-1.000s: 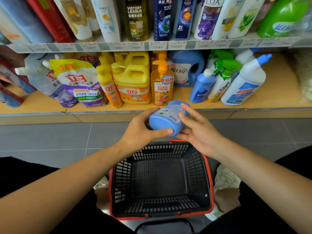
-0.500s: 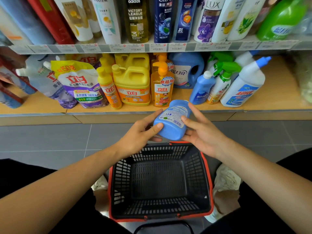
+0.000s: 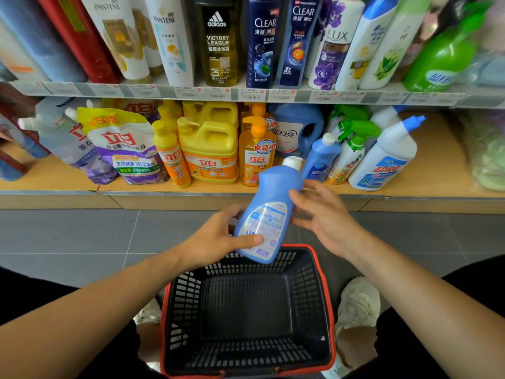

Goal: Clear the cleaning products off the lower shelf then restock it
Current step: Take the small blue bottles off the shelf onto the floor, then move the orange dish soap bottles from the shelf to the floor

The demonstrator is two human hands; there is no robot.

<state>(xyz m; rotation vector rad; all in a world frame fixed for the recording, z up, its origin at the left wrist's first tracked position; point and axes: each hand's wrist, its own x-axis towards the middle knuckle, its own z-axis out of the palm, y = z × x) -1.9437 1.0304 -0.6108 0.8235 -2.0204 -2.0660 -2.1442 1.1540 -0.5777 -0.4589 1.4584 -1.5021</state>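
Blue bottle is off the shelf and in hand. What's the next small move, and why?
Probably lower the blue bottle into the basket. The left hand grips its base, the right hand touches its side with straight fingers, and it hangs tilted over the basket's far rim.

We look down on a floor (image 3: pixel 82 233) of large grey tiles, matt, split by thin pale grout lines (image 3: pixel 133 232) that run across and away from us. It meets a low tan plinth (image 3: pixel 54 201) at the foot of a shelving unit. Above the plinth lies the lower shelf (image 3: pixel 440 162), a light wood board with a thin grey trim (image 3: pixel 49 192) along its front edge; at the left we see a seam where two boards join. Over it, the upper shelf (image 3: pixel 478 101) carries a strip of white price labels (image 3: pixel 216 92) along its front. The light is bright and even, with shadow gathering under the upper shelf.
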